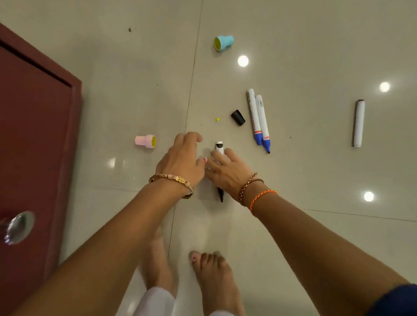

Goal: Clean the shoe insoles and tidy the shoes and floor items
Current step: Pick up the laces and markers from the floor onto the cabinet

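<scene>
A black-tipped marker [219,146] lies uncapped on the tiled floor, and its middle is hidden under my right hand [228,174]. That hand is spread palm-down over it with the fingers apart; I cannot tell whether they touch it. My left hand [181,161] hovers just to the left, fingers loosely curled and holding nothing. The marker's black cap [238,117] rests a little farther out. Two blue markers [259,120] lie side by side to the right. No shoes or insoles are in view.
A white marker [358,123] lies far right. A pink stamp [145,141] sits left of my hands, a blue stamp [223,42] farther out, and a small yellow scrap [217,119] between. A red door [23,145] with a metal knob [16,227] stands at left. My bare feet [215,276] are below.
</scene>
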